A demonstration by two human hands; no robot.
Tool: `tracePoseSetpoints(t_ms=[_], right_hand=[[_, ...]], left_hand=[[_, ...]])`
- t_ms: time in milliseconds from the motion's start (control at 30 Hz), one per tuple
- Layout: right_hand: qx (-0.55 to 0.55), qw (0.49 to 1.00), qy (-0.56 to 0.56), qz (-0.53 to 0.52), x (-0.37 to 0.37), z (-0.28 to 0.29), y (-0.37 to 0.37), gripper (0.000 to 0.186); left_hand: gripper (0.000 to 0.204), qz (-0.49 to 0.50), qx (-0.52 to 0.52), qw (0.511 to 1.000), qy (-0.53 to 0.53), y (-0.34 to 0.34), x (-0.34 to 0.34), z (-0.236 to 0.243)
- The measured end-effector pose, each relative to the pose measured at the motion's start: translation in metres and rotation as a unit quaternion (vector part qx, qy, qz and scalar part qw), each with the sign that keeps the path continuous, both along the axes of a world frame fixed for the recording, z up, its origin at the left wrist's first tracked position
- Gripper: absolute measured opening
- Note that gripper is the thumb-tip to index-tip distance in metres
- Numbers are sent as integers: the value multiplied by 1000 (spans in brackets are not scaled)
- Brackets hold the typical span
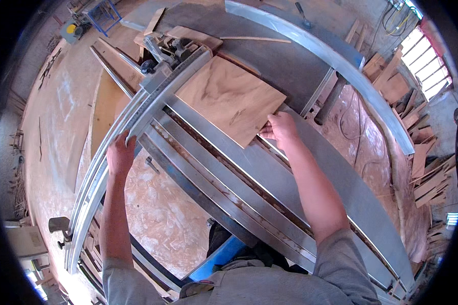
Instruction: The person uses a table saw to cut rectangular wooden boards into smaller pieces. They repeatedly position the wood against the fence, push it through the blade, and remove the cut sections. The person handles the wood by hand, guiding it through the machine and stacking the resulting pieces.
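Note:
A square wooden board (224, 96) lies on the grey metal table (341, 188) of a sliding saw, against a long aluminium fence (163, 96). My right hand (277, 127) grips the board's near right corner, its fingers bent at the edge. Toward the left, my left hand (123, 147) has its fingers curled over the fence rail, below a clamp-like stop assembly (155, 71) with black knobs. Long slotted rails run diagonally under and past the board.
A second long aluminium bar (315, 43) arcs across the back right. Scrap wood (422, 185) is piled along the right wall beside a barred window (425, 61). Cables lie on the dusty floor (61, 132). A yellow-and-grey machine (72, 30) and blue stand are at the back left.

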State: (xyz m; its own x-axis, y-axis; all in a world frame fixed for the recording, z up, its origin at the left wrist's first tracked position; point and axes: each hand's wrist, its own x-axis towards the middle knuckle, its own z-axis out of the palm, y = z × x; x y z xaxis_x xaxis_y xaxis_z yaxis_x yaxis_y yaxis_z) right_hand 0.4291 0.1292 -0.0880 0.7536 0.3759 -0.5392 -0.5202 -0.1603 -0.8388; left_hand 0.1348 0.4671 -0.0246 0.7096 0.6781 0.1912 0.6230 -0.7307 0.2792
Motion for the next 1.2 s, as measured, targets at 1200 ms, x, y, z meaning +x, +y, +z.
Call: tracePoseSetpoints(t_ms=[1200], right_hand=[[-70,676,-723,125,-10,1,37,15]], left_hand=[[80,-221,68,972,-36,-114,155,-77]])
